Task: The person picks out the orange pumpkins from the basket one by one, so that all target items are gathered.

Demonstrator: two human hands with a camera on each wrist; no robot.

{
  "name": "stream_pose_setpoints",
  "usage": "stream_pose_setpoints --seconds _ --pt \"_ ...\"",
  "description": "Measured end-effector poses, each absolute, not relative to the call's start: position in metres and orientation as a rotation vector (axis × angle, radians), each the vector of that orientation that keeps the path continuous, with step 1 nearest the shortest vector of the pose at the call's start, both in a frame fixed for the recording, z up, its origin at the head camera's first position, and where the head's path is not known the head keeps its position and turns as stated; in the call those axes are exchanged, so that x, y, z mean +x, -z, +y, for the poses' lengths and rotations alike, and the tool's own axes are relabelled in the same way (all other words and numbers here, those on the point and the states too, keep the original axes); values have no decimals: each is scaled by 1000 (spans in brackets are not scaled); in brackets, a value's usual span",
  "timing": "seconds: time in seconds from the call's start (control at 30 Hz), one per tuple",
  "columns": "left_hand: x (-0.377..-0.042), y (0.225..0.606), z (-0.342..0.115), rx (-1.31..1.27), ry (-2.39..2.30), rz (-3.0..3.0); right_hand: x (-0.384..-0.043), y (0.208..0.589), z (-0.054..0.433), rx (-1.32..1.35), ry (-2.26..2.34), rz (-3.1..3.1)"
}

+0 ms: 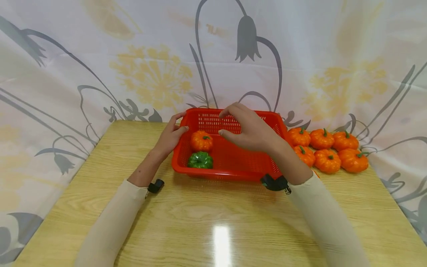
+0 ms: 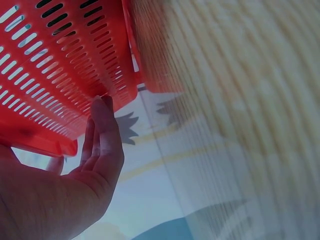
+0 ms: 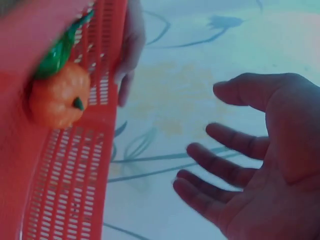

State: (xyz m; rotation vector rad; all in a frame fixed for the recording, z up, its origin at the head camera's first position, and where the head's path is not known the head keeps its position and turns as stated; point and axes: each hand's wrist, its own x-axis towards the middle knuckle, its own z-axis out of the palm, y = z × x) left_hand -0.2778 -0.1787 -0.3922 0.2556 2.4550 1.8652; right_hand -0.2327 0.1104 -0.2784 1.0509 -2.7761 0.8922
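Observation:
My left hand (image 1: 170, 139) is at the left end of a red plastic basket (image 1: 230, 172). Its thumb lies over the rim, and in the left wrist view its fingers (image 2: 102, 130) reach along the slotted outer wall. Above the basket's middle is my right hand (image 1: 250, 128), thumb and fingers spread apart and holding nothing. Inside the basket, at its left end, an orange toy pumpkin (image 1: 201, 141) lies behind a green one (image 1: 200, 160). The right wrist view shows the orange pumpkin (image 3: 62, 97) beside the partly cut-off green one (image 3: 54, 57).
To the right of the basket, several orange pumpkins stand in two rows, among them a back one (image 1: 321, 139) and a front one (image 1: 328, 161). My right forearm partly hides that area. A wooden table (image 1: 186, 222) bears everything, with a patterned cloth (image 1: 160, 48) behind it.

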Motion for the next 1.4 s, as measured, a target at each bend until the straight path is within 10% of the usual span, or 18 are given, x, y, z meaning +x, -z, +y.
stream_pose_setpoints --seconds 0.57,1.4 --pt "-277 392 -182 260 -1865 2462 -306 304 57 1316 -745 -3042" --pt "-280 394 -180 268 -1875 2453 -322 343 49 1411 -602 -3189"
